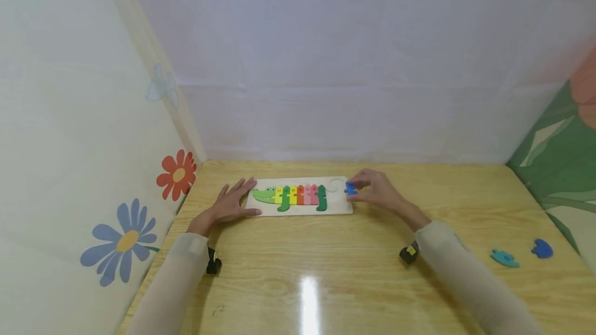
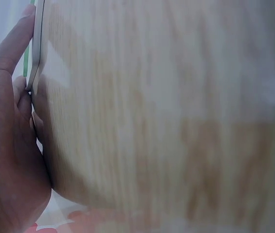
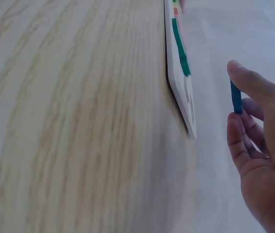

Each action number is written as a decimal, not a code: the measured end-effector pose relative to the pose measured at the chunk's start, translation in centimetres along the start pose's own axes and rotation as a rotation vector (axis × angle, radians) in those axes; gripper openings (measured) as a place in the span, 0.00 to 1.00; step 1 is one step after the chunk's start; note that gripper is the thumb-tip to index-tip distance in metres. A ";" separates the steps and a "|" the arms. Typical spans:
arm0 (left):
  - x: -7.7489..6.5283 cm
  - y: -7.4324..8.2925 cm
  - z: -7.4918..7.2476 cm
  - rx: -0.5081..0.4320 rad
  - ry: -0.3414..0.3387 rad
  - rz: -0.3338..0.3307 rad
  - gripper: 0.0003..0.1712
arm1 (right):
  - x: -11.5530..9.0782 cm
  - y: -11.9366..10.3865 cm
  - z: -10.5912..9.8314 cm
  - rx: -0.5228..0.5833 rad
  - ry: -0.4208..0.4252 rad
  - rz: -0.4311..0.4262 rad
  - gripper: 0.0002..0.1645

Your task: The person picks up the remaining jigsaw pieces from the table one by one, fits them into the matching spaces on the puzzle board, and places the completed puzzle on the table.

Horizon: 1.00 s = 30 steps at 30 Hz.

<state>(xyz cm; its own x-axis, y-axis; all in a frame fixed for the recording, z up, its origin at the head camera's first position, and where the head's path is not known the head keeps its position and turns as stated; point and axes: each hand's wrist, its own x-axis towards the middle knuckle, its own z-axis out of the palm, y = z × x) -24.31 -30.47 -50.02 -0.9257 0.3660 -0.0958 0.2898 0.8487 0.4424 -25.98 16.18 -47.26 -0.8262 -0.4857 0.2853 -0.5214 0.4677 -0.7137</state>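
Observation:
A white puzzle board [image 1: 304, 212] lies on the table with a crocodile on it: a green head at the left, then yellow, green, orange, pink and dark green pieces. The tail end at the right shows bare board with a curled outline. My left hand [image 1: 229, 204] rests at the board's left end, fingers spread, thumb along the near edge. In my right hand [image 1: 378, 190] a blue puzzle piece [image 1: 350, 188] is pinched between thumb and fingers over the board's right end. The right wrist view shows that piece [image 3: 235, 97] edge-on, held above the board.
Toward the right side of the table lie a teal puzzle piece [image 1: 505, 258] and a darker blue puzzle piece [image 1: 542, 248]. A white cloth wall [image 1: 354, 66] rises behind the table [image 1: 307, 257], with flower-printed cloth at the left.

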 end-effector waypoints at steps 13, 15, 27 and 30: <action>0.0 0.2 0.1 -0.003 0.006 -0.010 0.61 | 0.6 0.4 1.4 0.016 -0.011 0.006 0.24; 0.1 0.1 0.1 -0.001 0.005 -0.009 0.61 | 0.8 0.3 1.6 0.010 -0.012 0.013 0.25; 0.1 0.1 0.2 -0.001 0.012 0.003 0.61 | 1.5 -0.5 2.7 -0.017 -0.053 0.043 0.25; 0.1 0.0 0.2 0.001 0.009 0.000 0.61 | 1.7 -0.4 3.0 -0.023 -0.057 0.038 0.26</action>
<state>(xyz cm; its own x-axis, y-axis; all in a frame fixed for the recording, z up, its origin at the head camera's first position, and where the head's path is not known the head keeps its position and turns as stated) -24.37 -30.32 -50.18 -0.9278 0.3625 -0.0880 0.2898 0.8491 0.4417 -26.54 12.94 -48.37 -0.8326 -0.5079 0.2211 -0.4951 0.5035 -0.7081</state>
